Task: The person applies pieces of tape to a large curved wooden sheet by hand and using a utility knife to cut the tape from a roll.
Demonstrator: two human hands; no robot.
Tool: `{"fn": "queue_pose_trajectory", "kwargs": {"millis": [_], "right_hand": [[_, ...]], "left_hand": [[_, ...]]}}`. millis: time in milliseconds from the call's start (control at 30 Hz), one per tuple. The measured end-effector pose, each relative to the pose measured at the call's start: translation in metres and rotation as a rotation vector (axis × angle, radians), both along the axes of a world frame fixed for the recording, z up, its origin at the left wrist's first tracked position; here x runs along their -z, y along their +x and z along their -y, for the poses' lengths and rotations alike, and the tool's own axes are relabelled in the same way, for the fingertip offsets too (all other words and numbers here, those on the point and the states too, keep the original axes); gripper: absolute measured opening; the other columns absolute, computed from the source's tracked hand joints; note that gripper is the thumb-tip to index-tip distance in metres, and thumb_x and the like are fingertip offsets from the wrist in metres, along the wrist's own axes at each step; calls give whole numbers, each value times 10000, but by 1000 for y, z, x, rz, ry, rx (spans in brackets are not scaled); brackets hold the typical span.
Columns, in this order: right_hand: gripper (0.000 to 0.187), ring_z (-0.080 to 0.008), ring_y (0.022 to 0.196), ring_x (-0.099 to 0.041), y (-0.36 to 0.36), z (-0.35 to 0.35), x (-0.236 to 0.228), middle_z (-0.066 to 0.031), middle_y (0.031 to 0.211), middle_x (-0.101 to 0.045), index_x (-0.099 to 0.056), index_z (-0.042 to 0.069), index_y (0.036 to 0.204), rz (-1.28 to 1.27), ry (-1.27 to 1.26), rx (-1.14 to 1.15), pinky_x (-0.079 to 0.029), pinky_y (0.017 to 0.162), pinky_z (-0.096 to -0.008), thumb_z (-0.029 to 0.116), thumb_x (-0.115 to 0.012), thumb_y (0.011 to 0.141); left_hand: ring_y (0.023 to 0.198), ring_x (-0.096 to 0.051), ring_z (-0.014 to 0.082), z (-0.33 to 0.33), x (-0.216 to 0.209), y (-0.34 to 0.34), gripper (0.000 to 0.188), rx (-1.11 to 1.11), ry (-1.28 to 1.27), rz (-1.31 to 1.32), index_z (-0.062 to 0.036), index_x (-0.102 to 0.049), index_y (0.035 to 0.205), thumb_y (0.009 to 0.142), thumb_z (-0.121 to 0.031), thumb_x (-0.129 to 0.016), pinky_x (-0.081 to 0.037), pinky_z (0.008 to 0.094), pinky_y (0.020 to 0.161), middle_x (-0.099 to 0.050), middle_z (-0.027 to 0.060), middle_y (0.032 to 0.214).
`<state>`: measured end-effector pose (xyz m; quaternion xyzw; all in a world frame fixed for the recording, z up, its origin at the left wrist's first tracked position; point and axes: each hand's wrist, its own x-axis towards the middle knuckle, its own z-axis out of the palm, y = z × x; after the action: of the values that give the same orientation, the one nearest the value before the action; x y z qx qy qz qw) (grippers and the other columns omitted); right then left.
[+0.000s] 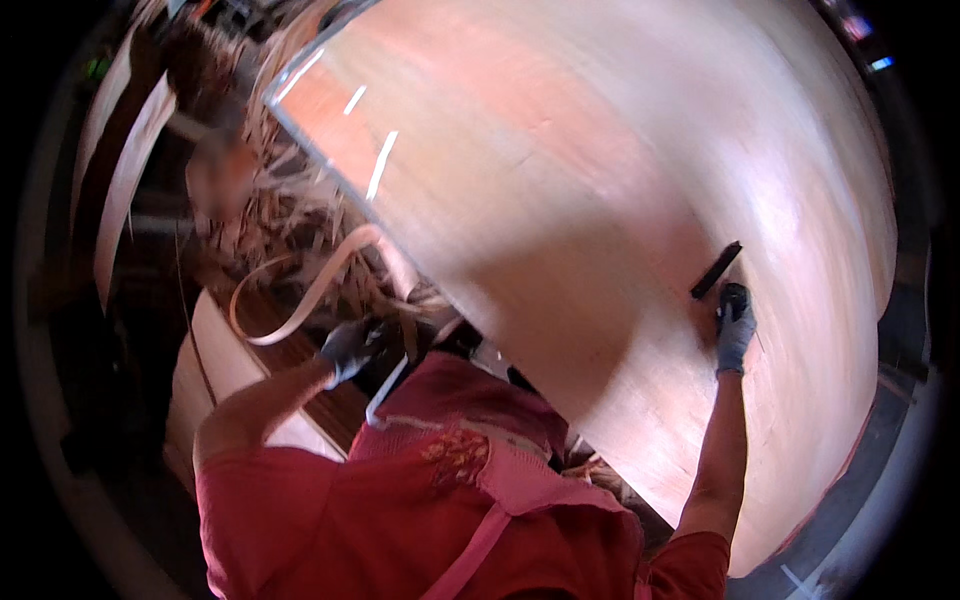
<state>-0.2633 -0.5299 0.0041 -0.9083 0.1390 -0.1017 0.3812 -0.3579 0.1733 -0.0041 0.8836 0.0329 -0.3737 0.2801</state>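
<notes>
A large pale wood veneer sheet spreads out in front of me and to the right, bending toward the rim of the view. On it rests my right hand in a grey glove with dark fingers, which look curled; what they hold, if anything, is hidden. Just beyond the fingertips is a narrow black strip; I cannot tell whether it is a bar or a slot in the sheet. My left hand, gloved alike, is off the sheet at the left, near a curled veneer strip. Its fingers are lost in shadow.
Several short white strips lie on the sheet near its far left corner. Beyond its left edge is a heap of torn veneer scraps. More veneer pieces stand at the far left. A pale bent bar is beside my lap.
</notes>
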Motion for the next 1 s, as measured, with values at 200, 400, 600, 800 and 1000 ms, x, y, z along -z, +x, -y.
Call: {"fn": "queue_pose_trajectory", "kwargs": {"millis": [200,400,600,800,1000], "right_hand": [[260,-84,773,-580,-11,-127,-83,-28,1043,-693,-662,20,1175,133,0,-100,-491,652,-226,11,-488,983],[263,-63,666,-538,-68,-231,-74,-47,906,-693,-677,7,1165,-40,172,-332,-469,647,-229,-16,-507,966],[220,-165,666,-693,-109,-286,-70,-124,842,-706,-685,25,1104,-215,90,-520,-525,629,-304,23,-597,902],[252,-217,740,-705,-122,-299,-77,-134,860,-710,-679,18,1102,-346,168,-480,-525,692,-307,1,-604,863],[233,-201,715,-693,-126,-294,-80,-140,836,-697,-671,1,1108,-278,196,-423,-526,671,-317,7,-589,890]], "left_hand": [[1009,-647,153,-30,14,-13,266,-354,-582,-127,-41,-643,1178,938,-156,-651,-517,297,891,-696,64,1102],[1009,-645,150,-51,36,-25,326,-350,-530,-303,-34,-618,1223,920,-134,-687,-528,289,888,-675,56,1123],[1063,-639,188,-40,32,-24,409,-120,-606,-271,-63,-606,1258,879,-149,-734,-508,281,923,-660,72,1215],[1268,-535,282,-29,-63,-2,486,410,-462,-490,-142,-685,1165,783,-423,-792,-437,425,1052,-533,118,1415],[1009,-657,238,-39,-73,13,469,402,-344,-545,-86,-696,1156,778,-337,-813,-519,376,867,-702,123,1112]]}}
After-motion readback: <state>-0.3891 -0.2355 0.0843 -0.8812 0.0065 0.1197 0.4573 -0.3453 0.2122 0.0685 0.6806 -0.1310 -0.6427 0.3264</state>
